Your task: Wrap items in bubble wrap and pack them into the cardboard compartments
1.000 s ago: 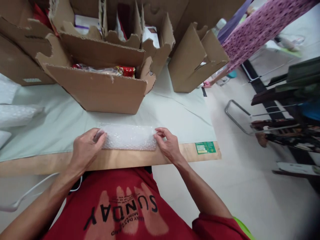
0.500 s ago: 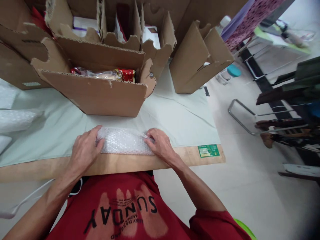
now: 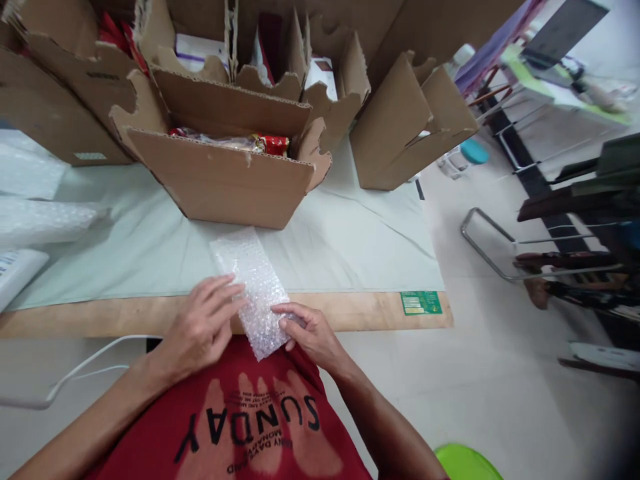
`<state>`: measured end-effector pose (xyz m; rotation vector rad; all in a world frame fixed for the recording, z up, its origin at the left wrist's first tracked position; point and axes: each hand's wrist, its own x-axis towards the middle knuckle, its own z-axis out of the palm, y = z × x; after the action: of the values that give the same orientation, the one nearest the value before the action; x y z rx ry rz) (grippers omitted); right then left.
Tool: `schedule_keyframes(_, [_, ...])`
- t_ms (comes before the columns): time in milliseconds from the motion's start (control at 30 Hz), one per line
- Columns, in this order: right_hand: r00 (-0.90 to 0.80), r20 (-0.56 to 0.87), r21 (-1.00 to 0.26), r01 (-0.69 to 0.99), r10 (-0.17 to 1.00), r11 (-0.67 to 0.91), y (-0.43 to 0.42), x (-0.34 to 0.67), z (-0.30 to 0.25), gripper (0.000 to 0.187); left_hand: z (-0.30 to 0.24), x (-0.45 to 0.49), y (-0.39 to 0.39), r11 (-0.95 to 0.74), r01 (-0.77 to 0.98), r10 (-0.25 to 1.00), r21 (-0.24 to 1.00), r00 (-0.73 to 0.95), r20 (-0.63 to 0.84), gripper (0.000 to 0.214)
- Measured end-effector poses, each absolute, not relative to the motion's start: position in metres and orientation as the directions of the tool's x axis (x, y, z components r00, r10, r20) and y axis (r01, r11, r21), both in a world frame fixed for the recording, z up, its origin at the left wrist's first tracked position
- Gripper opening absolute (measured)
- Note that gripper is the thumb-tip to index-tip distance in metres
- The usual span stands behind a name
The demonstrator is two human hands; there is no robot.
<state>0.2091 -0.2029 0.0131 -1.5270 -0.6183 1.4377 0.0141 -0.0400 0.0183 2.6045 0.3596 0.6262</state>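
Note:
A flat piece of bubble wrap (image 3: 256,283) lies slantwise across the table's front edge, its near end reaching past the wood towards my red shirt. My left hand (image 3: 203,327) is open, with fingers stretched out and their tips on the wrap's left side. On the other side, near the lower right edge, my right hand (image 3: 307,333) holds the wrap between thumb and fingers. Whether anything is inside the wrap I cannot tell. Just beyond it stands an open cardboard box (image 3: 225,177) with red and clear plastic packets (image 3: 270,143) in it.
More cut-open cardboard boxes (image 3: 400,127) line the back of the table. Other bubble wrap (image 3: 45,220) and a white package (image 3: 17,270) lie at the left. A green label (image 3: 421,303) marks the front right corner. On the floor is a green round object (image 3: 465,463).
The bubble wrap has turned from lying crosswise to pointing lengthwise, its near end now over the table edge. Both hands have come closer together; the left has loosened from the wrap's end.

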Motion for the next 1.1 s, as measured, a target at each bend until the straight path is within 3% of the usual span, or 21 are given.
schedule_keyframes(133, [0.178,-0.517,-0.787,-0.483,0.837,-0.384,-0.198,0.199,0.020,0.035,0.013,-0.007,-0.065,-0.837,0.092,0.283,0.540,0.916,0.283,0.050])
schedule_keyframes(233, [0.184,-0.470,-0.765,-0.572,0.863,-0.295,-0.187,0.195,0.028,0.042,0.007,0.003,-0.068,-0.720,0.206,0.501,0.663,0.815,0.291,0.035])
schedule_keyframes(333, [0.213,-0.414,-0.799,-0.551,0.885,-0.241,-0.173,0.197,0.029,0.052,0.007,0.017,-0.065,-0.407,0.382,0.776,0.829,0.624,0.093,0.029])
schedule_keyframes(400, [0.235,-0.393,-0.829,-0.509,0.889,-0.232,-0.166,0.200,0.025,0.056,0.009,0.024,-0.062,-0.298,0.453,0.841,0.840,0.542,0.006,0.028])
schedule_keyframes(500, [0.222,-0.366,-0.868,-0.431,0.904,-0.246,-0.161,0.203,0.016,0.072,0.009,0.029,-0.056,-0.414,0.523,0.857,0.745,0.500,0.125,0.023])
schedule_keyframes(600, [0.226,-0.286,-0.941,-0.250,0.931,-0.229,-0.165,0.206,0.011,0.084,0.005,0.028,-0.053,-0.494,0.586,0.844,0.643,0.501,0.192,0.025])
schedule_keyframes(700, [0.284,-0.061,-0.975,0.189,0.957,-0.118,-0.171,0.211,0.011,0.070,0.002,0.027,-0.054,-0.525,0.628,0.831,0.574,0.526,0.184,0.041])
schedule_keyframes(767, [0.194,0.112,-0.835,0.551,0.975,-0.013,-0.171,0.217,0.012,0.056,0.002,0.027,-0.054,-0.544,0.648,0.820,0.533,0.543,0.178,0.048])
schedule_keyframes(833, [0.009,0.156,-0.623,0.777,0.988,0.092,-0.167,0.221,0.011,0.047,0.003,0.026,-0.055,-0.559,0.666,0.814,0.493,0.555,0.173,0.052])
schedule_keyframes(900, [-0.107,0.135,-0.476,0.865,0.985,0.160,-0.162,0.224,0.009,0.039,0.006,0.024,-0.055,-0.583,0.667,0.804,0.464,0.557,0.209,0.055])
schedule_keyframes(967, [-0.137,0.163,-0.415,0.889,0.977,0.194,-0.157,0.226,0.008,0.031,0.011,0.019,-0.056,-0.656,0.605,0.750,0.452,0.592,0.295,0.056])
schedule_keyframes(1100, [-0.128,0.181,-0.497,0.844,0.975,0.202,-0.147,0.230,0.014,0.025,0.018,0.005,-0.056,-0.806,0.358,0.546,0.472,0.758,0.358,0.043])
